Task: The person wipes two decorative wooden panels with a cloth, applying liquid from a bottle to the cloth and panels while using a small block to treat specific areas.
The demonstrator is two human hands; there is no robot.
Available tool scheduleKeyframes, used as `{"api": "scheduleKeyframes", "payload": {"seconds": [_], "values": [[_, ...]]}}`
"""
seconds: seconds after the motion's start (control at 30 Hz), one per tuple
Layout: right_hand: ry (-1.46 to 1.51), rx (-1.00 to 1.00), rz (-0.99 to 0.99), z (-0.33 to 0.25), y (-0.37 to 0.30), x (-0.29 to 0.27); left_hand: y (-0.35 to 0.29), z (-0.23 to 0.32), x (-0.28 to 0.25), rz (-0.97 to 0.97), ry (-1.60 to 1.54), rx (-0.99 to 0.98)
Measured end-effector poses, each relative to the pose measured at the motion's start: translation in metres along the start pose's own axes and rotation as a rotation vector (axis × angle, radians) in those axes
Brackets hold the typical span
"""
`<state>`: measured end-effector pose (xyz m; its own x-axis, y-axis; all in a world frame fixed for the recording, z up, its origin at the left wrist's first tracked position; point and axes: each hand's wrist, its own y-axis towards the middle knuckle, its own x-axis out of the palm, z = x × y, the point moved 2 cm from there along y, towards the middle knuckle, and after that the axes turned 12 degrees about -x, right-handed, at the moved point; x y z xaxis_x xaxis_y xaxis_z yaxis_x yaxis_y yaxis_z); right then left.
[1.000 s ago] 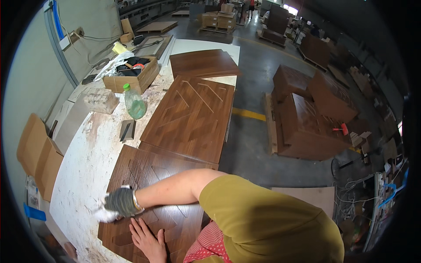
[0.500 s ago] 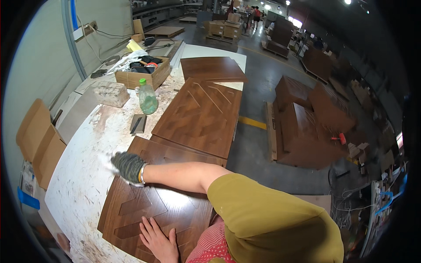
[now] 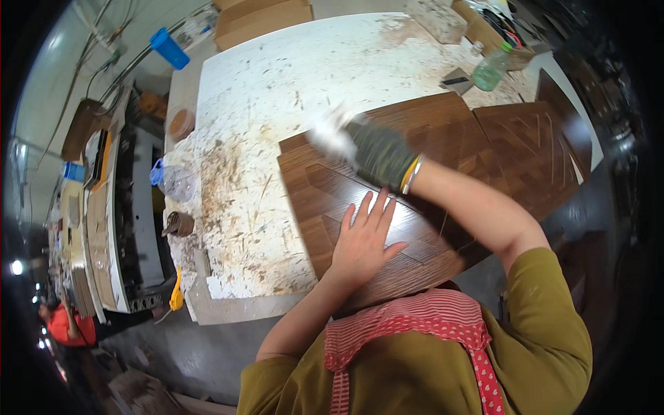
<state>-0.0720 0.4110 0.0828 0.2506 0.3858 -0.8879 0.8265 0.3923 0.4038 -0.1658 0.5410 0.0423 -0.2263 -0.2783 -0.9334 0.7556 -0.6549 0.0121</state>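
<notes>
A dark brown wood panel with shallow angled grooves (image 3: 308,190) lies flat in front of me on the white work table (image 3: 242,90). My left hand (image 3: 363,238), bare, rests on the panel's face with its fingers spread. My right hand (image 3: 380,152) wears a dark grey-green knit glove and is closed around a white cloth (image 3: 332,131). The cloth is smeared by motion near the panel's far edge, and the right fingers are partly hidden by it. A second grooved panel (image 3: 515,128) lies to the right of the first.
On the far right stand a green-capped bottle (image 3: 491,69), a small flat block with a dark strip (image 3: 456,81) and a wooden box of odds and ends (image 3: 477,24). A clear jug (image 3: 178,183), a brown cup (image 3: 181,223) and a yellow tool (image 3: 177,294) line the left edge. Another person (image 3: 69,325) is at far left.
The view has swung to the left. My left hand still lies flat on the panel, while my right hand, still holding the cloth, has moved over the panel's far side.
</notes>
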Motion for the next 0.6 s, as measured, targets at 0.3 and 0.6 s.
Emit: {"api": "scheduleKeyframes", "payload": {"seconds": [0.3,0.6], "values": [[0.189,0.300,-0.348,0.073,0.028,0.001,0.000,-0.007,0.000,0.054,-0.037,0.030],[0.191,-0.207,-0.327,-0.017,0.080,0.050,-0.008,-0.007,0.000,0.134,-0.013,0.067]]}}
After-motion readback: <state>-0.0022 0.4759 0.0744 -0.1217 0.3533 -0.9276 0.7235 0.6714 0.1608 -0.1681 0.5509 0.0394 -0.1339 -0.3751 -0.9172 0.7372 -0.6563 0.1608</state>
